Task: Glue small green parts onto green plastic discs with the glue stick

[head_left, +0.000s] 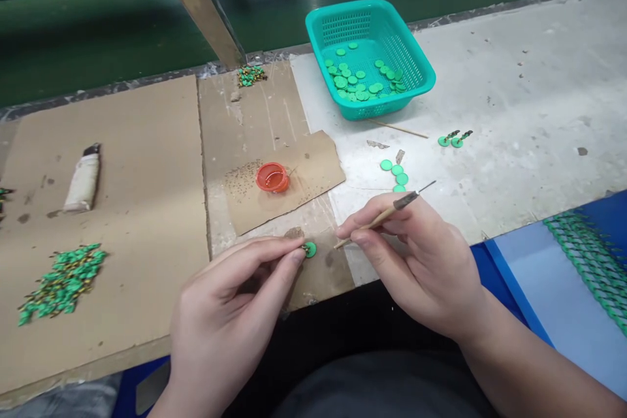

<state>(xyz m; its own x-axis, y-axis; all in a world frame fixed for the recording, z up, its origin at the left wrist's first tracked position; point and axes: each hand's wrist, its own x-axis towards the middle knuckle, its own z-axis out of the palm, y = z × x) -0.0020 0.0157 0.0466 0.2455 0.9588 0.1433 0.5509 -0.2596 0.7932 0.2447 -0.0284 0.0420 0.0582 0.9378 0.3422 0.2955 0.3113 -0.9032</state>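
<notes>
Pinching unmarked green disc [309, 249], stick [386, 212]

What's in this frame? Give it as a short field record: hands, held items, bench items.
left hand: left hand pinches a small round green disc at the fingertips, grip shut
right hand: right hand holds a thin wooden stick with a dark tip like a pen, grip shut
between hands: disc and stick end close, contact unclear
cap: small orange round cap on a brown cardboard scrap
basket: teal plastic mesh basket with loose green discs
left side: white squeezed tube; pile of green parts
</notes>
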